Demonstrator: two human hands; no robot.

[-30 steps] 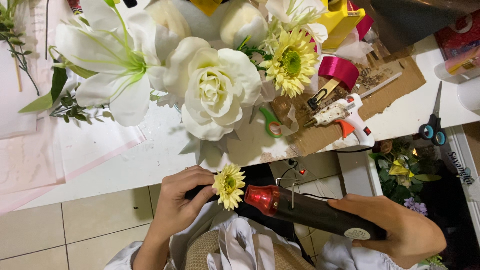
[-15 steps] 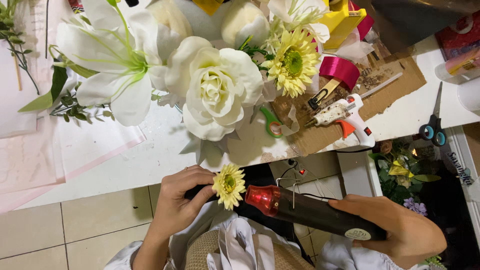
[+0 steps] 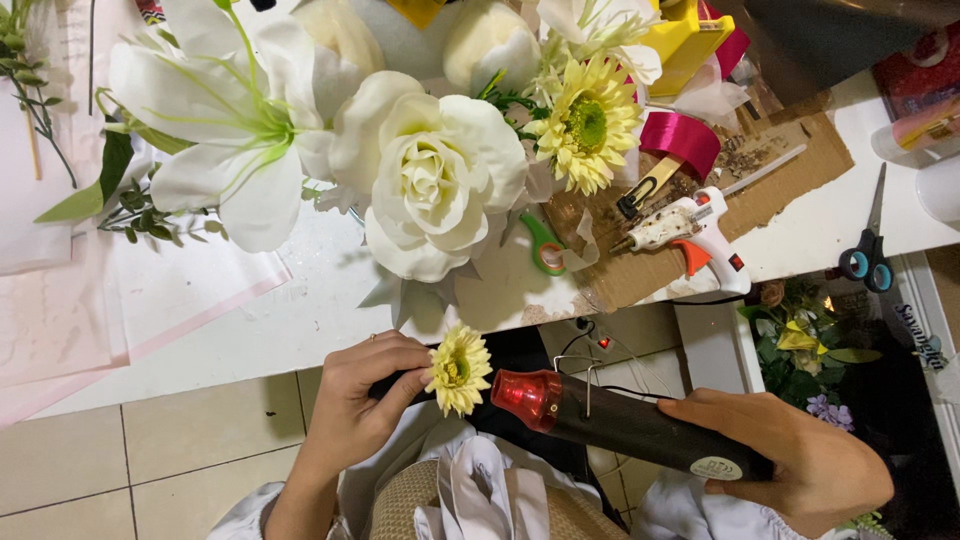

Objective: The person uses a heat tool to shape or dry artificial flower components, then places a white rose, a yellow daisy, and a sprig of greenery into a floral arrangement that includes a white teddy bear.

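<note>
free: bare white table (image 3: 300, 310) strip at centre-left, tiled floor (image 3: 150, 450) at lower left | blocked: big bouquet (image 3: 430, 170) fills upper centre | clutter: glue gun (image 3: 690, 235), pink ribbon roll (image 3: 680, 140) on cardboard (image 3: 780, 190) upper right, scissors (image 3: 868, 245) at right edge

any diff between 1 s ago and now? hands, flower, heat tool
No visible change. The left hand pinches the small yellow flower in front of the red nozzle of the black heat tool, which the right hand grips at its rear end, just as before. The white bouquet, white glue gun and scissors on the table lie where they were.
</note>
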